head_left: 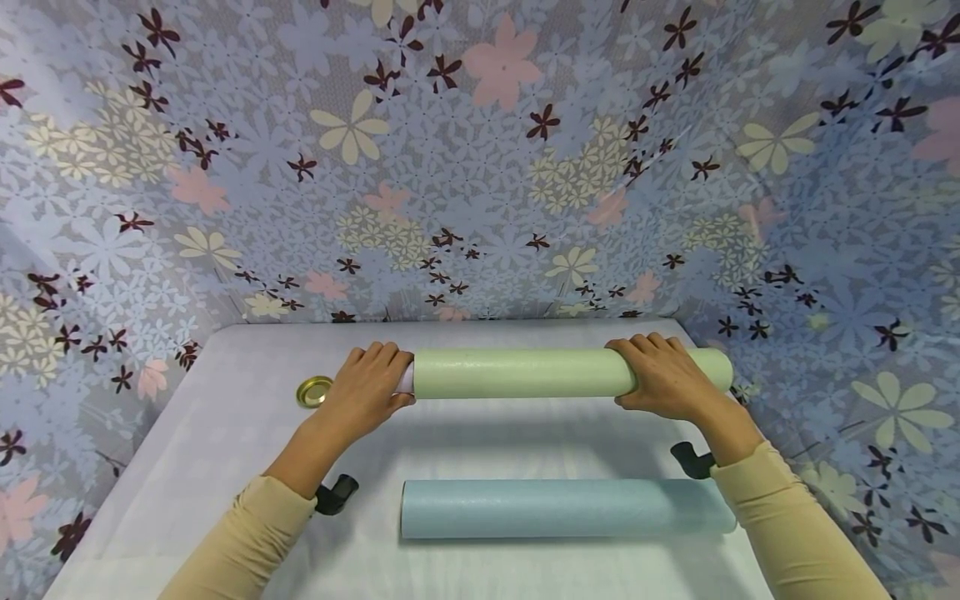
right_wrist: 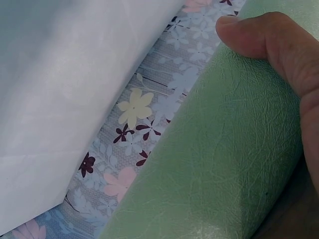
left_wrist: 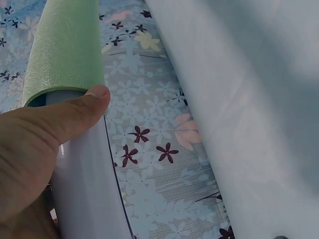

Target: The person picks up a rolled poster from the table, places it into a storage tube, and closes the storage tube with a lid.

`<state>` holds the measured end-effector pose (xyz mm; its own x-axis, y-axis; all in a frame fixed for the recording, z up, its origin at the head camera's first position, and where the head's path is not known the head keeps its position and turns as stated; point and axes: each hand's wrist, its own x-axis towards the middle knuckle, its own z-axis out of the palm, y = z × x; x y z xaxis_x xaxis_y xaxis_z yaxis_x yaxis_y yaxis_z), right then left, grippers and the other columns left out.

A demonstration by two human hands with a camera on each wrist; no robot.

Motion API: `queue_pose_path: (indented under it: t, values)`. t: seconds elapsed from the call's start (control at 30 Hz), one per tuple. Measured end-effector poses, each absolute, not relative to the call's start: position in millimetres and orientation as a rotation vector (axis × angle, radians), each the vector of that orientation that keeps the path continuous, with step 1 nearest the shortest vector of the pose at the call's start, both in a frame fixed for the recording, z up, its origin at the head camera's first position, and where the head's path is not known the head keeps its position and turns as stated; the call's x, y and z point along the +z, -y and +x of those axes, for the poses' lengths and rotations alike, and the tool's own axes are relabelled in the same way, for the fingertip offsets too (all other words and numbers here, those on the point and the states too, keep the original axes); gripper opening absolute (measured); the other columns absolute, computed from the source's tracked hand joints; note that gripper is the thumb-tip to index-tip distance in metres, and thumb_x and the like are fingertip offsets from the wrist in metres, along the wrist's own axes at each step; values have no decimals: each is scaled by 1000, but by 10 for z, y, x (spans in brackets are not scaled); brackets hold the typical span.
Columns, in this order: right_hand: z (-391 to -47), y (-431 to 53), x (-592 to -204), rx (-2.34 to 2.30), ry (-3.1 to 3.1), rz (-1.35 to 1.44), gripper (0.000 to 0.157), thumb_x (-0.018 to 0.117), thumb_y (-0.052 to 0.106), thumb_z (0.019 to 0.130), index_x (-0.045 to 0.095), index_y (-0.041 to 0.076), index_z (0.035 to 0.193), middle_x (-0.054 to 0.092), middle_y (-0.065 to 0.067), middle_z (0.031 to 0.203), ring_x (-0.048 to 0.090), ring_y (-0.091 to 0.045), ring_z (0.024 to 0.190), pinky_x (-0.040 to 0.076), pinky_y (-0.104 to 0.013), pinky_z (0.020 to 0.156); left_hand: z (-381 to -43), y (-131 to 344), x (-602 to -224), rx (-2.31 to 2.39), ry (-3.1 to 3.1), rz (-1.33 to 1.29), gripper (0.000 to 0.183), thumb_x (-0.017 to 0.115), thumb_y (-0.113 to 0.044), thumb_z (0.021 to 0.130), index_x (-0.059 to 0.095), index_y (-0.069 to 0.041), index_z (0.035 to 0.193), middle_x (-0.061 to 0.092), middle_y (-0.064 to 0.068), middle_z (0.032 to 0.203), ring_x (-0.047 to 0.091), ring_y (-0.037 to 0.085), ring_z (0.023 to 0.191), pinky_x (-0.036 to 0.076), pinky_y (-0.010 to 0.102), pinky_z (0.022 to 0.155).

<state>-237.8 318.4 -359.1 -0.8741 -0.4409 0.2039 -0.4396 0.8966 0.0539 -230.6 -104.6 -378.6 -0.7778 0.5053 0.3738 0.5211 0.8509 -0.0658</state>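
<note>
A light green tube (head_left: 517,372) is held level above the far part of the table. My right hand (head_left: 662,377) grips it near its right end, thumb (right_wrist: 249,37) along the textured surface. At the tube's left end, a rolled white sheet (left_wrist: 82,174) sticks out of the opening. My left hand (head_left: 366,387) holds this roll, fingers over the top, with the thumb tip (left_wrist: 97,94) right at the green rim. How far the roll reaches inside is hidden. A light blue tube (head_left: 555,509) lies on the table nearer to me, parallel to the green one.
A round gold-coloured lid (head_left: 313,390) lies on the white-covered table (head_left: 225,433), left of my left hand. Black wrist mounts (head_left: 337,495) stick out at both cuffs. Flower-patterned fabric (head_left: 450,167) hangs behind the table and along both sides.
</note>
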Motion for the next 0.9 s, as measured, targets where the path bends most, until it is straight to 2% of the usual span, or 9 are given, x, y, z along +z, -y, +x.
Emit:
queue_pose_path:
  t: [0.53, 0.9]
  values:
    - [-2365, -3211, -3580, -23, 2857, 667, 78, 84, 36, 63, 50, 13, 130, 60, -14, 117, 53, -36, 107, 39, -55, 86, -2258, 1178, -3715, -147, 2687, -728, 66, 75, -46, 75, 53, -9, 126, 58, 10, 114, 53, 29, 107, 45, 46, 85]
    - [-2334, -3265, -3557, -18, 2839, 667, 77, 84, 34, 63, 51, 13, 129, 60, -14, 117, 53, -36, 106, 39, -57, 88, -2205, 1445, -3654, -318, 2665, -676, 64, 78, -39, 74, 55, -7, 124, 55, 11, 118, 50, 32, 111, 43, 49, 88]
